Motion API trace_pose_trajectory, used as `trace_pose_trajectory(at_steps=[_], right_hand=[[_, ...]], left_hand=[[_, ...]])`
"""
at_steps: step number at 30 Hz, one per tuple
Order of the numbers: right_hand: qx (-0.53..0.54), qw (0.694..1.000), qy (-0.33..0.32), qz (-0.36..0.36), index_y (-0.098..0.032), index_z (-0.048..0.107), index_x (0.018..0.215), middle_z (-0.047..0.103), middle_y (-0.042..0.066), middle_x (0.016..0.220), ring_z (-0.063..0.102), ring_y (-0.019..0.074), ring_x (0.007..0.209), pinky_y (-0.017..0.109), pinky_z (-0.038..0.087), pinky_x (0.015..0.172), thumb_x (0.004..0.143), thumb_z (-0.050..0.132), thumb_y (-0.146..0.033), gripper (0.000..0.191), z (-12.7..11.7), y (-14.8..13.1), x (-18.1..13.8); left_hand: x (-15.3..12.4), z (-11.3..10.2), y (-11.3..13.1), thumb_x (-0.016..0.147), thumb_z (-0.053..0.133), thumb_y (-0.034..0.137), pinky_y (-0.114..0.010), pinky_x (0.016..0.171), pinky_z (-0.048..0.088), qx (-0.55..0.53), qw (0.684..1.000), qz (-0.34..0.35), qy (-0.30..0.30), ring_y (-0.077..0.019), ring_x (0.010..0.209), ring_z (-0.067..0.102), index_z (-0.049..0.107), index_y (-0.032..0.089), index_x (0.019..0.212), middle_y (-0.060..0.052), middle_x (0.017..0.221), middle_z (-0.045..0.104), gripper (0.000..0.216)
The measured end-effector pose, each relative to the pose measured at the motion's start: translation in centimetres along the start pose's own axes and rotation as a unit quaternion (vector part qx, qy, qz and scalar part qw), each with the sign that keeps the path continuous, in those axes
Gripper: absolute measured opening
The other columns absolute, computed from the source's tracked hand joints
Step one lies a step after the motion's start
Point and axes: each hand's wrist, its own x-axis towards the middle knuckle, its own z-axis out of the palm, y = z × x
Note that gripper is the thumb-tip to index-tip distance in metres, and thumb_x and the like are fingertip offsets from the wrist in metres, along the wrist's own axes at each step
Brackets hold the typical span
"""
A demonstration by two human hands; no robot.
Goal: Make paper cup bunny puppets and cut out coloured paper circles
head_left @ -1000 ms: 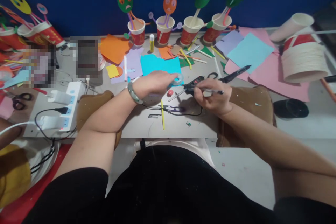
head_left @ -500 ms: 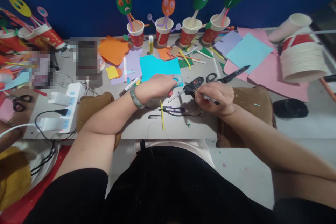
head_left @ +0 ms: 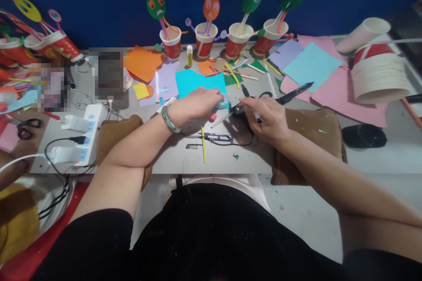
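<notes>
Above the bright blue paper (head_left: 194, 80), my left hand (head_left: 199, 104) is closed on a clear ring-shaped roll of tape (head_left: 223, 102). Just under its fingers is a small red round spot (head_left: 213, 117). My right hand (head_left: 268, 118) is closed around a marker pen (head_left: 244, 91), whose dark end points up and away past the fingers. Part of the pen is hidden by the hand. A black glue gun (head_left: 234, 109) lies beneath and beside the right hand, its clear stick pointing left. Purple thread snips (head_left: 217, 137) and a yellow stick (head_left: 203, 145) lie nearer the table edge.
Red paper cups (head_left: 204, 47) with paper-faced figures line the back. A power strip (head_left: 89, 134) with cords stands left. Brown cushions (head_left: 308, 145) lie near both forearms. At right are pink paper (head_left: 349, 99), stacked cups (head_left: 379, 77) and a black mouse-like object (head_left: 364, 136).
The marker has turned in my right hand, its dark end now pointing up and away rather than toward lower right. My left hand has lifted slightly, still with the tape.
</notes>
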Motion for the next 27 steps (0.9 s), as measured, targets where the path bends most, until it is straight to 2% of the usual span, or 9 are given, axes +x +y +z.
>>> trace_pose_trajectory(at_steps=[5, 9, 12, 16, 18, 23, 27], right_hand=[[0.02, 1.0, 0.017, -0.007, -0.024, 0.075, 0.142, 0.084, 0.01, 0.097, 0.077, 0.0272, 0.083, 0.046, 0.06, 0.083, 0.112, 0.057, -0.026, 0.035, -0.2, 0.1, -0.4], [0.015, 0.998, 0.029, -0.05, -0.025, 0.077, 0.13, 0.084, 0.009, 0.097, 0.076, 0.025, 0.077, 0.045, 0.06, 0.079, 0.109, 0.062, -0.025, 0.025, -0.2, -0.4, -0.6], [0.028, 0.993, 0.047, -0.106, -0.025, 0.073, 0.122, 0.082, 0.005, 0.089, 0.073, 0.0218, 0.071, 0.043, 0.06, 0.078, 0.109, 0.063, -0.023, 0.017, 0.0, -1.2, -0.3], [0.058, 0.981, 0.063, -0.174, -0.026, 0.065, 0.122, 0.081, 0.002, 0.088, 0.071, 0.0187, 0.07, 0.04, 0.06, 0.079, 0.109, 0.061, -0.017, 0.016, 0.1, -2.2, 0.9], [0.07, 0.977, 0.069, -0.19, -0.026, 0.064, 0.122, 0.081, 0.0, 0.089, 0.07, 0.0179, 0.069, 0.04, 0.06, 0.08, 0.108, 0.061, -0.014, 0.019, 0.1, -2.4, 1.3], [0.075, 0.983, 0.042, -0.162, -0.029, 0.064, 0.116, 0.083, 0.001, 0.092, 0.073, 0.0194, 0.072, 0.042, 0.059, 0.082, 0.108, 0.061, -0.017, 0.014, 0.2, -2.0, 1.0], [0.046, 0.983, 0.044, -0.175, -0.027, 0.062, 0.117, 0.083, 0.002, 0.088, 0.073, 0.0194, 0.072, 0.042, 0.059, 0.083, 0.108, 0.059, -0.015, 0.015, 0.1, -2.3, 1.3]], left_hand=[[1.2, 1.1, -2.2, 0.097, 0.055, 0.01, -0.045, 0.106, 0.05, -0.078, 0.991, 0.008, 0.109, -0.0318, 0.13, 0.071, 0.075, 0.021, 0.136, -0.013, 0.139, 0.078, 0.045], [2.1, 1.8, -3.5, 0.095, 0.047, 0.007, -0.05, 0.118, 0.047, -0.141, 0.986, 0.004, 0.094, -0.0317, 0.142, 0.064, 0.068, 0.025, 0.153, -0.011, 0.149, 0.076, 0.064], [2.5, 2.5, -3.8, 0.096, 0.051, 0.011, -0.054, 0.125, 0.041, -0.152, 0.985, 0.002, 0.081, -0.0338, 0.151, 0.058, 0.069, 0.024, 0.153, -0.012, 0.156, 0.073, 0.061], [3.2, 3.6, -3.6, 0.099, 0.064, 0.027, -0.054, 0.126, 0.038, -0.159, 0.982, 0.027, 0.102, -0.0353, 0.151, 0.056, 0.071, 0.024, 0.147, -0.012, 0.156, 0.074, 0.048], [3.5, 3.8, -3.3, 0.1, 0.064, 0.028, -0.053, 0.125, 0.038, -0.157, 0.981, 0.026, 0.114, -0.0347, 0.151, 0.057, 0.072, 0.025, 0.145, -0.011, 0.156, 0.074, 0.046], [3.8, 3.1, -2.6, 0.104, 0.048, 0.017, -0.051, 0.124, 0.04, -0.15, 0.981, -0.004, 0.12, -0.0311, 0.15, 0.059, 0.073, 0.026, 0.144, -0.011, 0.152, 0.076, 0.048], [3.8, 2.6, -2.6, 0.097, 0.048, 0.008, -0.053, 0.119, 0.043, -0.157, 0.982, 0.005, 0.108, -0.0314, 0.145, 0.063, 0.075, 0.029, 0.141, -0.009, 0.143, 0.08, 0.057]])
